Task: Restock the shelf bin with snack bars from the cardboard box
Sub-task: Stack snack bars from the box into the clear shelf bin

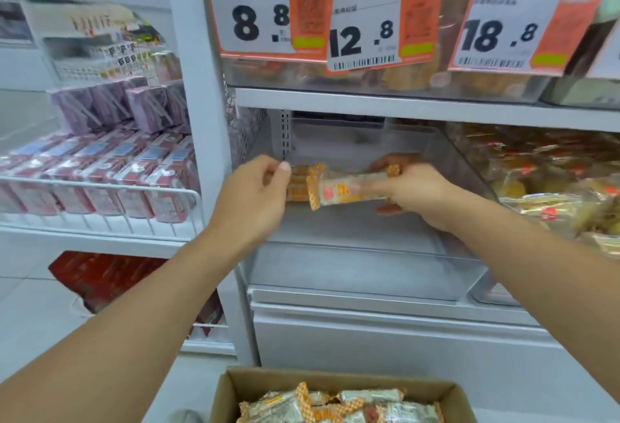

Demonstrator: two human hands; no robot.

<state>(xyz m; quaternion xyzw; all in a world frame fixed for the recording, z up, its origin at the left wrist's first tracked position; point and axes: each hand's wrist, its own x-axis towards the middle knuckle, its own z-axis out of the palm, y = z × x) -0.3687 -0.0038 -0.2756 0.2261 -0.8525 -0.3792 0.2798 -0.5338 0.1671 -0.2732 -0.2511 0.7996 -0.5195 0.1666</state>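
- Right hand (416, 196) holds a snack bar (349, 191) at frame centre, fingers curled round its right end; that grip is clamped on the bar.
- Bar's long axis runs roughly left-right across the frame, left end tipped slightly down; its crimped orange end (313, 187) points at the left hand.
- Left hand (251, 194) sits just left of that end, fingers curled with thumb and forefinger close together at the upper right of the hand. A second orange wrapper (297, 184) shows right beside its fingertips; it looks pinched, but blur makes this uncertain.
- Both hands are inside the mouth of the clear shelf bin (369, 271), centre frame, above its floor. The bin floor looks nearly bare under the bar.
- Key relation: the bar lies crosswise to the bin's depth, held above the floor. My read: the next move is a drop or set-down straight below the right hand, which carries the bar and controls its angle.
- Cardboard box (231, 389) sits at the bottom centre of the frame, well below the bin and full of bars (335, 406); restock looks to be at an early stage.
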